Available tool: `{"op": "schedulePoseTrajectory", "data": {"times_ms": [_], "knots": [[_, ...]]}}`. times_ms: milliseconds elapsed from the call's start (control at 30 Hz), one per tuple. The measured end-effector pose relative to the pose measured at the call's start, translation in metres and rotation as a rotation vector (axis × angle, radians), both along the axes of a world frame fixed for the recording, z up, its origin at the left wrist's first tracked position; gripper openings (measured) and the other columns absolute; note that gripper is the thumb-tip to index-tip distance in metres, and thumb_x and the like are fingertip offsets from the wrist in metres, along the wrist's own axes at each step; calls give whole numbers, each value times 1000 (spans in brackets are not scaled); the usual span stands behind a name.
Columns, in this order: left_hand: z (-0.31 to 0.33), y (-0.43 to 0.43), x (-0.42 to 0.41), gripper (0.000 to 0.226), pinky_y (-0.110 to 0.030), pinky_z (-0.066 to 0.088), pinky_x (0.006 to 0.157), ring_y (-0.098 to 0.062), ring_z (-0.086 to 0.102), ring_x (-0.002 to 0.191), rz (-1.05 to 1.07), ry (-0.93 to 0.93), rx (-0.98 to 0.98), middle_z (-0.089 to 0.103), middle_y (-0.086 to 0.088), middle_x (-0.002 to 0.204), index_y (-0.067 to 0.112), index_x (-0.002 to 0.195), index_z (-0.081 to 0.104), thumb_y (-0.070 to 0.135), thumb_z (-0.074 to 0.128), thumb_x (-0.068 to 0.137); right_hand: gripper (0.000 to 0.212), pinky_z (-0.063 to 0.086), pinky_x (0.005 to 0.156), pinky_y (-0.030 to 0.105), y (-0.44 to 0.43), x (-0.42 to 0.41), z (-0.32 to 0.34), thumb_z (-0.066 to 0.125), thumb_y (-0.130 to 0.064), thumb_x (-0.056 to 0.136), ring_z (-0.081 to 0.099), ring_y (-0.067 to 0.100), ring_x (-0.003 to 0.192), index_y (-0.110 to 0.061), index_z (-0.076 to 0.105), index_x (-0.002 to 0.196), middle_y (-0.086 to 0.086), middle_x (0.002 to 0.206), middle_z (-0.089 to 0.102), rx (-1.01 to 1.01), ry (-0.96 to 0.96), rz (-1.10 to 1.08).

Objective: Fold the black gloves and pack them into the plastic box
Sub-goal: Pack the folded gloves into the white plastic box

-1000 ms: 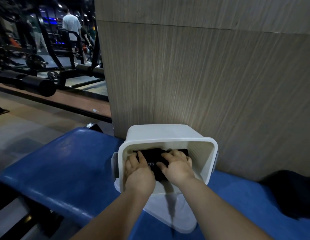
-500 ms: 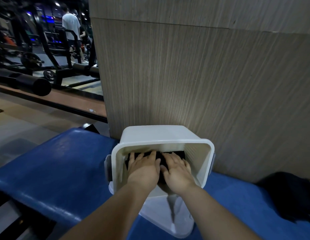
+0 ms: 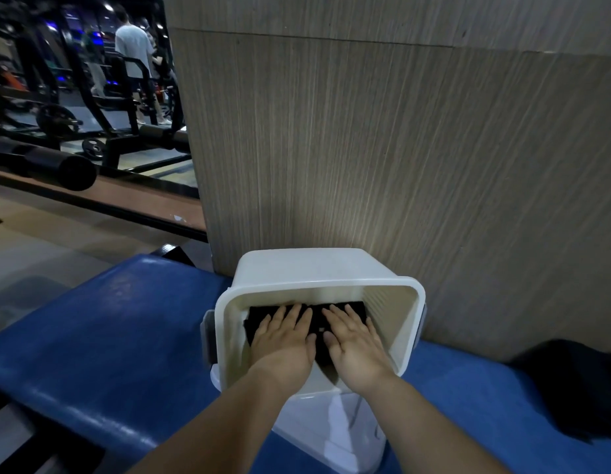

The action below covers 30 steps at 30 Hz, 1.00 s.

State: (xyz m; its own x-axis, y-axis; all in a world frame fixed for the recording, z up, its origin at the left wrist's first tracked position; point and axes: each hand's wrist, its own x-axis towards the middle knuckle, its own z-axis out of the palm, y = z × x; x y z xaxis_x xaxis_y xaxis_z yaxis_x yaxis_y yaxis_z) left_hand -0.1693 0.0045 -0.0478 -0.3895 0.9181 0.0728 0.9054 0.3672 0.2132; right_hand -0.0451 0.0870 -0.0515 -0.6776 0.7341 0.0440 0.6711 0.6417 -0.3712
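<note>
A white plastic box [image 3: 393,323] stands on a blue padded bench against a wood-grain wall. Folded black gloves [image 3: 317,319] lie flat on its bottom. My left hand [image 3: 283,340] rests palm down on the left part of the gloves, fingers spread and flat. My right hand [image 3: 355,340] lies the same way on the right part, beside the left hand. Both hands press on the fabric without gripping it. Most of the gloves are hidden under my palms.
The box's white lid [image 3: 345,436] lies on the blue bench [image 3: 102,340] just in front of the box. A black bag [image 3: 570,388] sits at the right on the bench. Gym machines [image 3: 75,107] and a standing person [image 3: 133,46] fill the far left.
My fingers went from curled on the gloves to flat and spread, palms down. The hands slid a little deeper into the box.
</note>
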Motion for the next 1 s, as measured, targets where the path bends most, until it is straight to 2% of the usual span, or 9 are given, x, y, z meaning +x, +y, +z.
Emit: {"op": "schedulePoseTrajectory", "data": {"times_ms": [267, 500, 600, 867, 1000], "knots": [[-13, -5, -4, 53, -34, 2, 120, -13, 2, 148, 64, -10, 28, 2, 12, 161, 33, 153, 5, 41, 18, 102, 49, -7, 119, 32, 4, 4, -3, 23, -37, 104, -5, 1, 146, -36, 13, 152, -19, 159, 9, -13, 3, 0], [-6, 0, 1, 52, -36, 1, 120, -17, 1, 148, 82, -14, -34, 1, 9, 161, 34, 153, 4, 43, 15, 102, 50, 1, 121, 37, 0, 1, 1, 22, -40, 104, -6, 3, 147, -35, 12, 153, -19, 160, 7, -3, -33, -4], [-1, 1, 3, 52, -36, 1, 120, -16, 1, 148, 94, -41, -41, 2, 10, 161, 34, 153, 6, 44, 13, 102, 51, -1, 120, 38, -2, 0, 6, 21, -41, 103, -8, 4, 147, -35, 12, 153, -18, 160, 4, -21, -56, 6], [14, -10, 13, 51, -36, -1, 120, -16, 1, 148, 84, -19, 18, 8, 8, 161, 34, 152, 10, 45, 13, 102, 49, 6, 118, 44, -11, 4, 23, 24, -41, 103, -2, 7, 148, -34, 20, 151, -16, 160, 14, 44, -18, -20], [20, -16, 24, 50, -38, -1, 120, -16, 5, 148, 69, 32, 81, 15, 6, 160, 32, 152, 16, 42, 15, 103, 48, 8, 117, 42, -20, 13, 33, 25, -39, 103, -2, 8, 148, -32, 23, 151, -13, 160, 15, 82, -2, -30]]}}
